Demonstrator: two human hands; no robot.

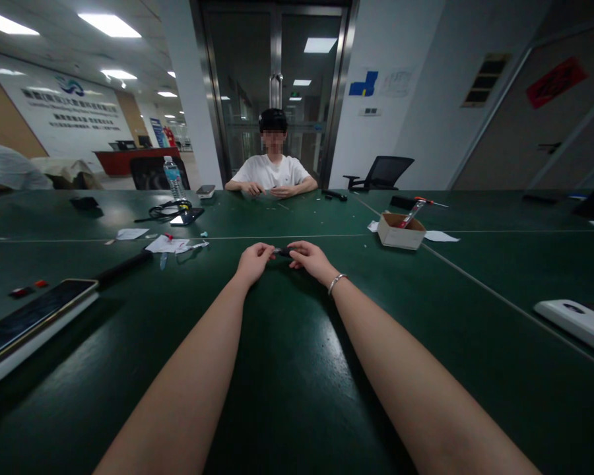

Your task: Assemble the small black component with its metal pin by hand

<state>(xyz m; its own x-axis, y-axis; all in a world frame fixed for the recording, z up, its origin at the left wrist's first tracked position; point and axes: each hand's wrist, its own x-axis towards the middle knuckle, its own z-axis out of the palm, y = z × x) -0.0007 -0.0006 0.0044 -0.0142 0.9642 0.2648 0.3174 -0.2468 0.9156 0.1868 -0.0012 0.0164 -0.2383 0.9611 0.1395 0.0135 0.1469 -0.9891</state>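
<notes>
Both my arms stretch forward over a dark green table (287, 369). My left hand (254, 258) and my right hand (309, 258) meet in the middle, fingers pinched on a small dark object (283, 251) held between them. What the object is I cannot make out. A thin bracelet (336, 282) circles my right wrist.
A person in a white shirt (272, 173) sits across with hands on the table. A small cardboard box (400, 230) with a tool stands right. A phone on a white slab (30, 323) lies left, near papers (165, 245), a black bar (123, 267), a water bottle (173, 178). A white device (577, 323) lies far right.
</notes>
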